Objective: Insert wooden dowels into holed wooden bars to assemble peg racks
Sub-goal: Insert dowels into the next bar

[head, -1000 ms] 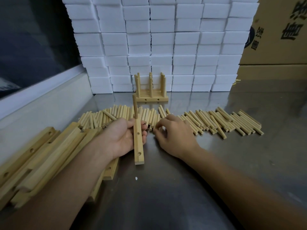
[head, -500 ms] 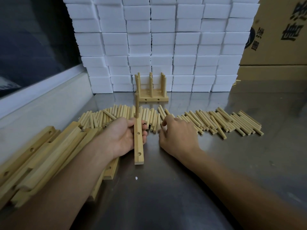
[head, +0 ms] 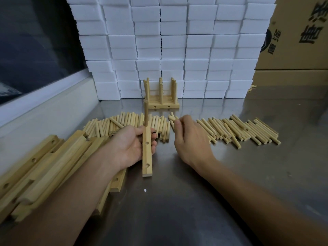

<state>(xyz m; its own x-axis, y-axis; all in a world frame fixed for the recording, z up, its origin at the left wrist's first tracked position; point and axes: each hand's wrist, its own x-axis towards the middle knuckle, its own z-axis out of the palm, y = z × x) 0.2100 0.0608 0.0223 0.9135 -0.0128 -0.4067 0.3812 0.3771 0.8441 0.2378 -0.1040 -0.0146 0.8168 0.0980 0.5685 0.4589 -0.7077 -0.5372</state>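
Note:
My left hand [head: 130, 145] grips a holed wooden bar [head: 147, 158] that lies lengthwise on the steel table. One dowel [head: 145, 114] stands upright in the bar's far hole; two nearer holes are open. My right hand [head: 188, 139] is just right of the bar, its fingertips pinching loose dowels [head: 172, 117] lifted from the row of dowels [head: 236, 129] spread across the table. A finished stack of peg racks [head: 161, 96] stands behind, against the white blocks.
A pile of holed bars [head: 40, 167] lies at the left under my left forearm. White foam blocks [head: 170, 47] form a wall at the back, with cardboard boxes [head: 298, 38] at the right. Bare steel tabletop [head: 177, 210] lies near me.
My right hand has risen from the dowel row and turned, now pinching dowels at its fingertips. The left hand and bar have stayed put.

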